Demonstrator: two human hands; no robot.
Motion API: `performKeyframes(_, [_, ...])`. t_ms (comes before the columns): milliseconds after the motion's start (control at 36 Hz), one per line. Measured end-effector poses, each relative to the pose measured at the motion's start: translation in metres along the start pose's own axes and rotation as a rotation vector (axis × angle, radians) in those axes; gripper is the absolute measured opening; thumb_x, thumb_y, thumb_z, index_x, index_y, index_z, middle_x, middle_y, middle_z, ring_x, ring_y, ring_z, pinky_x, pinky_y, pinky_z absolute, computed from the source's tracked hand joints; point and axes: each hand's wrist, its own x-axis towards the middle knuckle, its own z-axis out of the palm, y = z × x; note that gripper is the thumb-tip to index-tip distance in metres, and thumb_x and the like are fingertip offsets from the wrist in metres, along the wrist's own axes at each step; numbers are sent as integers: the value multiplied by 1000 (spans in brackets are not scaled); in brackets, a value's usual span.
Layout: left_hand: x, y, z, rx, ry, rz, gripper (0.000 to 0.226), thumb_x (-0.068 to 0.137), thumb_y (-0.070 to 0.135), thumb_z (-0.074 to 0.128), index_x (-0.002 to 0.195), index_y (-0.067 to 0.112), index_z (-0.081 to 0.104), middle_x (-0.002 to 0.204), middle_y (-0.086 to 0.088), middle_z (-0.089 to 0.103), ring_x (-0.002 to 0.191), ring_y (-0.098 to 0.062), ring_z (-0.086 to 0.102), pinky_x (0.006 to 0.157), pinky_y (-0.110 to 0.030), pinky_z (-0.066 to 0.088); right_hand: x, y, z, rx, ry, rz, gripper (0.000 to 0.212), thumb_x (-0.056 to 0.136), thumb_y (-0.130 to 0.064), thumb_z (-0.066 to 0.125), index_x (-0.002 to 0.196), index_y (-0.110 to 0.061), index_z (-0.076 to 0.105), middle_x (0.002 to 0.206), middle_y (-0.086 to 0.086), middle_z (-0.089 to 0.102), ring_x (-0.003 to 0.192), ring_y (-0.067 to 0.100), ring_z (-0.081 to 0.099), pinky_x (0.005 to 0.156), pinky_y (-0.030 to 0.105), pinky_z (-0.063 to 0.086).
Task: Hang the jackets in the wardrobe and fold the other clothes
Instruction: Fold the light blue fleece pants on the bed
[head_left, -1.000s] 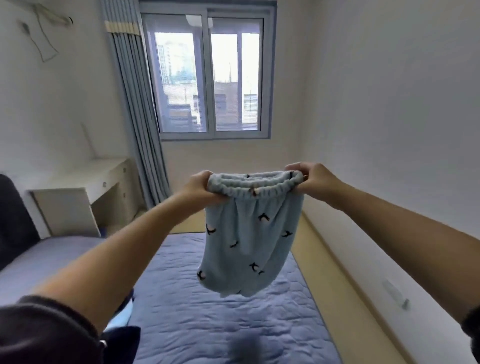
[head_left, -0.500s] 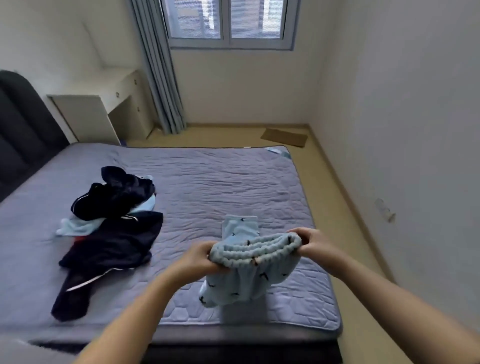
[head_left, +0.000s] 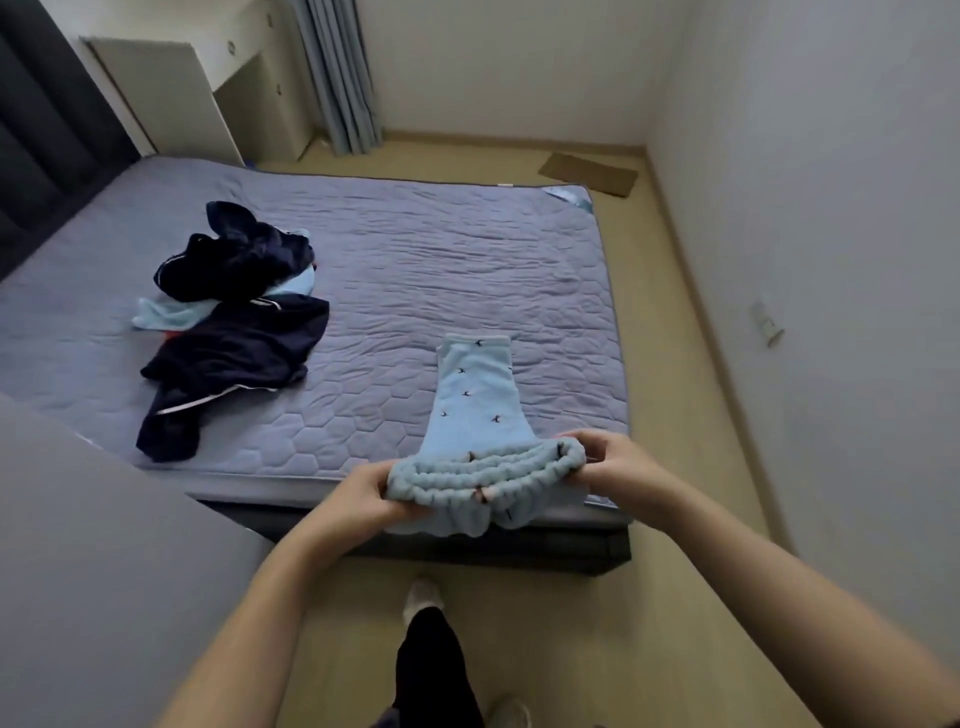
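Light blue fleece trousers (head_left: 475, 405) with small dark bird prints lie stretched on the purple quilted bed (head_left: 415, 270), legs pointing away from me. My left hand (head_left: 371, 493) grips the left end of the ruffled elastic waistband, and my right hand (head_left: 605, 460) grips its right end, at the bed's near edge. A heap of dark navy jackets (head_left: 234, 312) with white piping lies to the left on the bed, over a pale blue garment (head_left: 161, 314).
A white desk (head_left: 208, 78) and grey curtain (head_left: 337, 78) stand at the far left. A flat brown cardboard piece (head_left: 589, 174) lies on the wooden floor beyond the bed. A white wall runs along the right. A grey surface (head_left: 78, 545) fills the near left.
The trousers came down from being held up in the air before the window to lying flat on the bed. Both hands kept hold of the waistband, and my view tilted downward.
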Motion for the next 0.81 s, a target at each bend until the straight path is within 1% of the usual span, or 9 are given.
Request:
performKeyframes(56, [1, -5, 1, 1, -24, -21, 37, 75, 14, 73, 111, 21, 69, 109, 0, 72, 106, -14, 65, 90, -30, 52, 5, 8, 1, 19, -4, 24, 42, 71, -4, 65, 112, -15, 68, 106, 5, 72, 102, 18, 66, 86, 32, 53])
performKeyframes(139, [13, -17, -1, 20, 17, -64, 38, 75, 14, 70, 113, 21, 68, 109, 3, 72, 108, -15, 65, 93, -35, 52, 23, 14, 4, 12, 13, 49, 40, 78, 6, 62, 113, -13, 68, 107, 6, 72, 102, 20, 66, 84, 29, 55])
performKeyframes(194, [28, -25, -6, 19, 63, -83, 35, 79, 12, 72, 113, 20, 68, 109, 4, 72, 108, -14, 65, 93, -35, 52, 41, 16, 6, 20, 50, 74, 37, 81, 7, 61, 114, -10, 67, 106, 7, 71, 98, 17, 66, 77, 22, 55])
performKeyframes(250, [47, -30, -13, 20, 104, -99, 31, 83, 7, 71, 111, 22, 67, 106, 8, 72, 105, -10, 65, 90, -31, 53, 65, 17, 7, 55, 91, 94, 36, 82, 8, 60, 113, -9, 66, 105, 7, 71, 95, 15, 65, 72, 17, 53])
performKeyframes(361, [107, -35, -35, 65, 193, -119, 30, 86, 10, 68, 103, 34, 63, 100, 16, 70, 96, 5, 63, 75, -17, 50, 129, 15, 2, 121, 167, 110, 33, 82, 9, 60, 105, -13, 66, 100, 3, 71, 94, 14, 64, 73, 18, 52])
performKeyframes(500, [200, -45, -68, 54, 248, -151, 26, 91, 14, 62, 101, 37, 54, 105, 16, 61, 98, 3, 57, 72, -14, 46, 211, 18, -11, 162, 270, 150, 33, 83, 3, 64, 114, -7, 65, 108, 9, 70, 101, 17, 64, 88, 28, 51])
performKeyframes(611, [275, -63, -93, 46, 225, -202, 24, 92, 15, 61, 103, 35, 54, 106, 16, 62, 100, 2, 57, 71, -14, 46, 279, 26, -30, 177, 282, 187, 29, 84, 0, 65, 109, -12, 66, 105, 6, 70, 97, 15, 63, 83, 24, 52])
performKeyframes(722, [354, -83, -115, 70, 179, -225, 24, 92, 18, 61, 106, 35, 54, 107, 17, 61, 103, -1, 57, 83, -22, 50, 354, 33, -53, 166, 345, 195, 28, 83, 2, 64, 107, -12, 66, 101, 3, 69, 92, 13, 63, 74, 14, 52])
performKeyframes(806, [424, -96, -130, 127, 195, -187, 24, 92, 17, 61, 111, 30, 54, 107, 13, 60, 108, -11, 58, 87, -28, 49, 418, 37, -74, 159, 426, 156, 33, 84, 6, 61, 113, -10, 63, 104, 6, 67, 96, 15, 60, 73, 11, 50])
